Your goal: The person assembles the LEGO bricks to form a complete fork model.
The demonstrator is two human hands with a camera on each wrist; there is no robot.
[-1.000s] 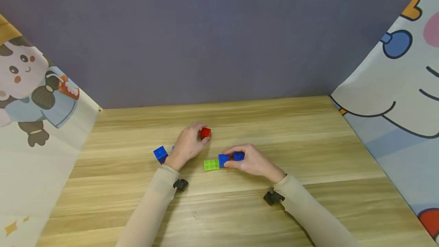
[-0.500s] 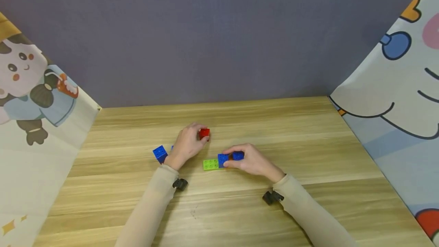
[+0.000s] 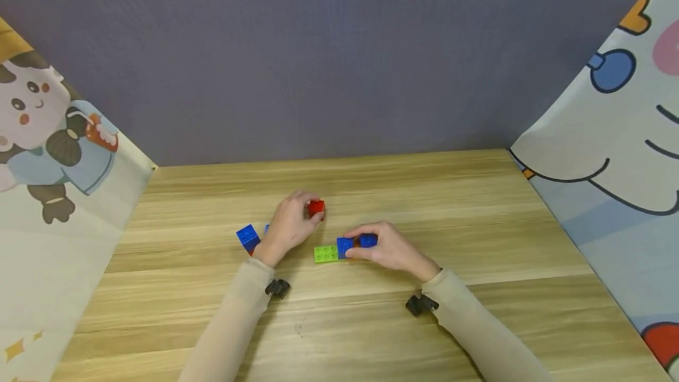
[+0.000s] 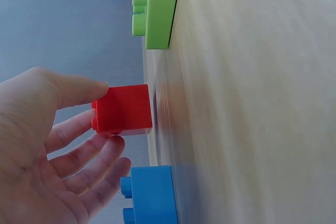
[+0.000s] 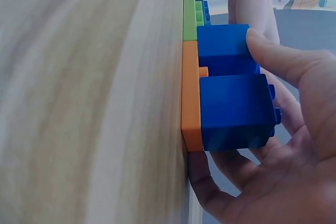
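Observation:
My left hand (image 3: 289,223) pinches a red building brick (image 4: 125,109) between thumb and fingertips, close over the table. To its right, my right hand (image 3: 389,246) grips a blue brick (image 3: 345,247) between thumb and index finger. That brick sits studs up where a flat green brick (image 3: 325,254) meets a flat orange brick (image 5: 190,98). A second blue brick (image 5: 236,111) stands on the orange one, inside the curve of my right hand, with a gap between the two blue bricks.
Left of my left wrist, a blue brick (image 3: 247,237) stands on a red brick (image 3: 251,252), partly hidden by the wrist. Another blue brick (image 4: 152,195) lies by my left fingers. A grey wall (image 3: 339,75) closes the back of the wooden table (image 3: 339,335); printed panels flank it.
My left hand has brought the red brick very slightly nearer to me. The right hand keeps its grip on the blue brick, and the other bricks stay where they were.

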